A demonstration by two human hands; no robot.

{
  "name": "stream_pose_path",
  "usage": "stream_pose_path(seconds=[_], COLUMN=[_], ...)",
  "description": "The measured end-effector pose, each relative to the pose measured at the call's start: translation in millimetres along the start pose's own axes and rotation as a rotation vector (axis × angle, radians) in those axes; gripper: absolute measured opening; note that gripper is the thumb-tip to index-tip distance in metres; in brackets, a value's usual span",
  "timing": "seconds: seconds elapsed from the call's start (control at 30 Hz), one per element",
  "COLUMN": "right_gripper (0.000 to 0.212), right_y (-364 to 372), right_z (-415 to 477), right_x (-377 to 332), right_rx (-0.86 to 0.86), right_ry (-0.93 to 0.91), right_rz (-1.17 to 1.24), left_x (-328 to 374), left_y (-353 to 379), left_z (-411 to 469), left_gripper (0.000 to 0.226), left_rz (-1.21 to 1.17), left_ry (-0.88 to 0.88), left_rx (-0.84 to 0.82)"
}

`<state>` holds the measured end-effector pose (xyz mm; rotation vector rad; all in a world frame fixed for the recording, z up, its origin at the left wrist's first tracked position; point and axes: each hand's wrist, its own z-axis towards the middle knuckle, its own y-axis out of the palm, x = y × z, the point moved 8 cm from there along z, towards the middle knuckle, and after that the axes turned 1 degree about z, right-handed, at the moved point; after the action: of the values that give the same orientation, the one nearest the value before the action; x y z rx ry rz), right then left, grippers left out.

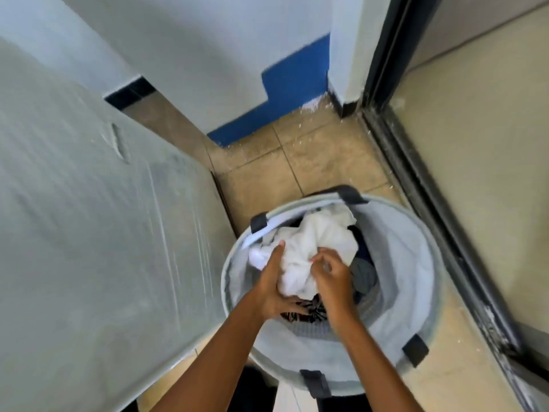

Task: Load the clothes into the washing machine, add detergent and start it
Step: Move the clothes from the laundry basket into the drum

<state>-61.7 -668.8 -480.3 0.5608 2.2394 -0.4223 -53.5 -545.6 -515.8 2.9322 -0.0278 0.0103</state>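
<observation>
A round grey laundry basket (416, 263) with dark handle tabs stands on the tiled floor in front of me. A crumpled white garment (315, 245) lies on top of darker clothes (364, 275) inside it. My left hand (274, 285) grips the white garment from the left and underneath. On the garment's right side, my right hand (329, 278) pinches a fold of it. A dark striped piece of clothing (309, 313) shows under my hands. The large pale grey surface at the left (89, 233) looks like the washing machine's top; its lid and controls are not visible.
White wall with a blue painted strip (282, 96) closes the far corner. A dark door frame and floor track (430, 203) run along the right of the basket. Beige floor tiles (297, 162) with white flecks lie between the basket and the wall.
</observation>
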Motion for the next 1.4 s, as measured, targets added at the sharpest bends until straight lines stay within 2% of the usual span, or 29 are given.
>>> stream_pose_path(seconds=[0.07, 0.1, 0.2, 0.3, 0.47, 0.6, 0.7, 0.77, 0.87, 0.93, 1.03, 1.2, 1.27, 1.4], right_gripper=[0.012, 0.014, 0.033, 0.025, 0.020, 0.009, 0.009, 0.013, 0.020, 0.021, 0.021, 0.015, 0.018, 0.042], right_y=[8, 8, -15, -56, -103, -103, -88, -71, -35, -7, 49, 160, 203, 272], right_z=[-36, -50, -85, -122, -174, -217, -244, -263, -291, -311, -344, -417, -443, -488], right_x=[-37, -53, -99, -148, -195, -243, -292, -323, -366, -391, -421, -447, -447, -434], right_rx=[-0.062, -0.095, -0.140, -0.029, 0.183, 0.180, 0.128, 0.065, -0.062, -0.143, -0.304, -0.632, -0.736, -0.893], right_ry=[-0.045, -0.059, -0.071, -0.082, -0.081, -0.097, -0.174, -0.222, -0.302, -0.364, -0.417, -0.457, -0.496, -0.610], right_rz=[0.047, 0.068, 0.119, 0.191, 0.230, 0.301, 0.344, 0.338, 0.300, 0.282, 0.253, 0.177, 0.077, -0.215], left_x=[11, 17, 32, 49, 84, 107, 121, 123, 122, 114, 107, 94, 89, 85], left_y=[17, 22, 22, 38, 61, 74, 59, 36, -10, -44, -114, -219, -252, -293], left_z=[-35, -54, -112, -187, -326, -462, -550, -599, -672, -713, -747, -769, -771, -773], left_gripper=[0.053, 0.042, 0.024, 0.016, 0.040, 0.032, 0.047, 0.062, 0.046, 0.034, 0.037, 0.021, 0.023, 0.031], left_rz=[-0.133, -0.162, -0.001, 0.121, 0.354, 0.552, 0.667, 0.739, 0.776, 0.838, 0.816, 0.616, 0.550, 0.434], left_ry=[0.109, 0.160, 0.295, 0.417, 0.635, 1.000, 1.299, 1.473, 1.761, 1.886, 2.019, 2.104, 2.101, 2.059], left_rx=[-0.079, -0.084, 0.047, 0.036, 0.045, 0.025, 0.019, 0.060, 0.113, 0.197, 0.351, 0.517, 0.596, 0.702])
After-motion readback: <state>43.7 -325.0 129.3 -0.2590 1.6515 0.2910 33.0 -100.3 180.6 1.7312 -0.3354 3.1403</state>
